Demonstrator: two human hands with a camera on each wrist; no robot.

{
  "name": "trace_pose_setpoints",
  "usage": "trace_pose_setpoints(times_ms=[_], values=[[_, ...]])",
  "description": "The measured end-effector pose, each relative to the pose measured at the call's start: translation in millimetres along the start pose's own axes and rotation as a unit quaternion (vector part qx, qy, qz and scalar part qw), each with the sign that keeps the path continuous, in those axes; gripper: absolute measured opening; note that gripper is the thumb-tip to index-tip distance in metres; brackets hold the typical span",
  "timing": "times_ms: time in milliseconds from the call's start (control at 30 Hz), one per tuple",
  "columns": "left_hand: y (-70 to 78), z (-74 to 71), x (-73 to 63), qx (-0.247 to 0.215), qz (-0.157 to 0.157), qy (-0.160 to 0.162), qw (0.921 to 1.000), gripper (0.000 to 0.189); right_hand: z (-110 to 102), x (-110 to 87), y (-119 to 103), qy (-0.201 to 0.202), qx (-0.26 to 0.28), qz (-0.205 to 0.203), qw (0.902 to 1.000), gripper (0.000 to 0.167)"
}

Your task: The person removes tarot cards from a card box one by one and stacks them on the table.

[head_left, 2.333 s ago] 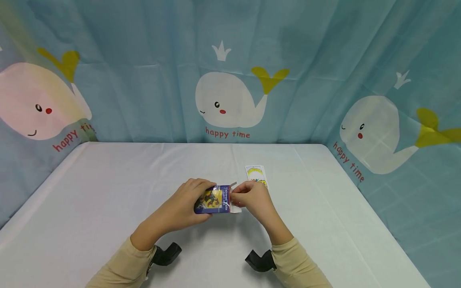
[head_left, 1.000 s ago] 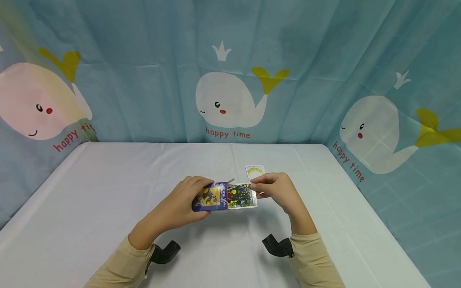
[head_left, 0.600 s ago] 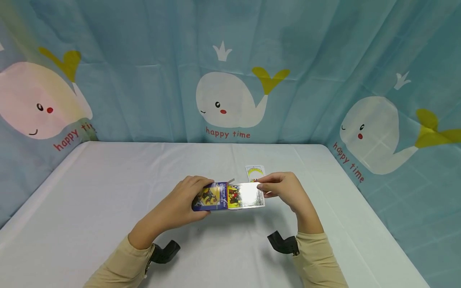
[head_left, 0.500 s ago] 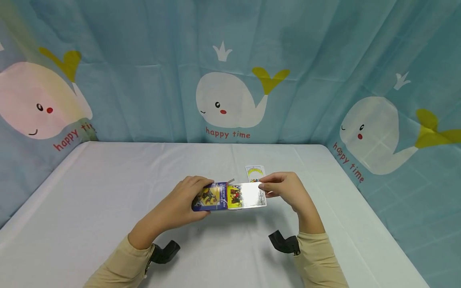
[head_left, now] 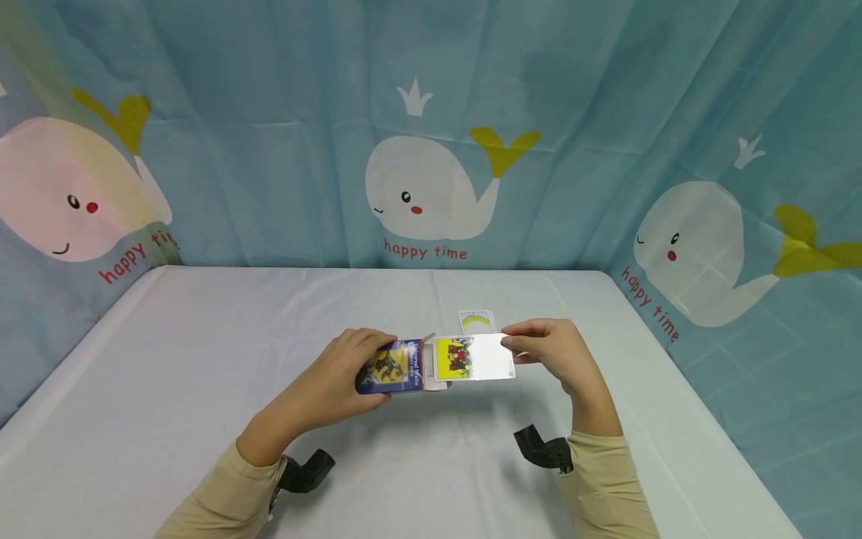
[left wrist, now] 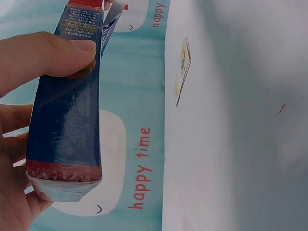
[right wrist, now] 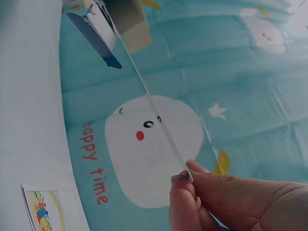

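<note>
My left hand (head_left: pixel 346 370) grips a blue tarot card box (head_left: pixel 407 367) a little above the table, its mouth facing right with a white flap out. In the left wrist view, the thumb lies across the narrow side of the box (left wrist: pixel 67 115). Pinched by its right end between my right thumb and fingers, a tarot card (head_left: pixel 454 358) hangs just past the box mouth, its face partly whitened by glare. The right wrist view shows my right hand (right wrist: pixel 221 197) at the end of this card (right wrist: pixel 143 82), which appears edge-on and thin.
Face up on the white table (head_left: pixel 269 322), behind the held card, lies a small stack of tarot cards (head_left: pixel 477 322), partly covered in the head view. A blue curtain (head_left: pixel 283 150) with whale prints stands along the back and sides.
My right hand has drawn the tarot card out of the box to the right, showing more of its face, and raised it slightly. The left hand has kept the box almost still.
</note>
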State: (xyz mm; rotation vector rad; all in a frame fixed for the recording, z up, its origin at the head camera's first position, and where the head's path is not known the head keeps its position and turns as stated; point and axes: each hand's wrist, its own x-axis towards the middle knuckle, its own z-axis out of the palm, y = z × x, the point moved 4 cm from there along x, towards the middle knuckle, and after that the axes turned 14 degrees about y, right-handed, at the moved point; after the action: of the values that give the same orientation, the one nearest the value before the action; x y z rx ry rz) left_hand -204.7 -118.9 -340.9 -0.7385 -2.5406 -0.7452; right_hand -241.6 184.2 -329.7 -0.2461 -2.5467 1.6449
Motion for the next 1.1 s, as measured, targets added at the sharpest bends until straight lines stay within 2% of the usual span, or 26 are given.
trace_pose_setpoints(times_ms=[233, 700, 1100], values=[[-0.3, -0.3, 0.1, -0.008, 0.001, 0.007, 0.9999, 0.070, -3.1, 0.6, 0.2, 0.029, -0.008, 0.001, 0.9995, 0.027], [-0.5, -0.2, -0.5, -0.007, 0.004, 0.009, 0.9999, 0.070, -7.1, 2.3, 1.2, 0.050, 0.013, 0.013, 0.9986, 0.031], [-0.4, -1.6, -0.4, -0.009, 0.003, 0.010, 0.9999, 0.070, -8.6, 5.6, 6.6, 0.058, 0.058, 0.039, 0.9959, 0.037]])
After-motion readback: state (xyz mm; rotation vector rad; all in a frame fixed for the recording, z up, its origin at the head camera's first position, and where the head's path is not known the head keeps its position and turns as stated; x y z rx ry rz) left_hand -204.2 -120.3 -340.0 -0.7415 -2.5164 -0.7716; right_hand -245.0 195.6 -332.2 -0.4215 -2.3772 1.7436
